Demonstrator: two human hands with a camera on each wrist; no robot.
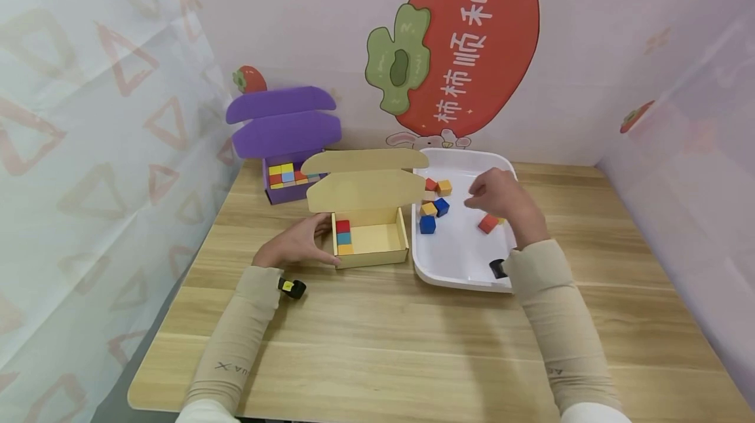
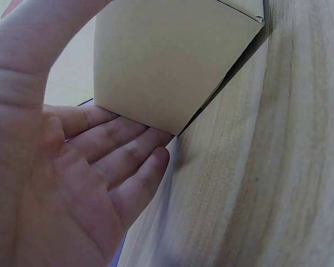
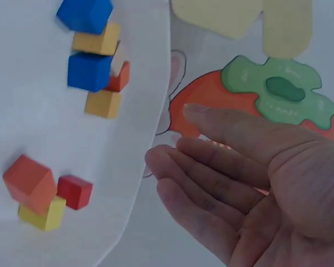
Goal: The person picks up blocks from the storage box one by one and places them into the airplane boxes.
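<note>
My left hand point(image 1: 295, 241) holds the left end of a beige cardboard box point(image 1: 377, 258), thumb at its front corner and fingers at its back corner. The box lid stands up. Along the inside left wall, a red block point(image 1: 343, 226), a teal block point(image 1: 344, 238) and a yellow-orange block point(image 1: 345, 249) form a row. My right hand point(image 1: 501, 199) hovers above a white tray point(image 1: 454, 269), fingers loosely bent and nothing visible between them. Blue cubes point(image 1: 427, 224) and orange cubes point(image 1: 444, 187) lie at the tray's left. An orange-red block point(image 3: 29, 183), yellow block point(image 3: 43, 217) and red block point(image 3: 75, 192) cluster apart.
Behind and left of the beige box stands a purple box point(image 1: 289, 195), lid raised, with several coloured blocks inside. The wooden table point(image 1: 401, 344) meets a printed wall at the back. Dark straps with small black devices point(image 1: 293, 288) sit at my wrists.
</note>
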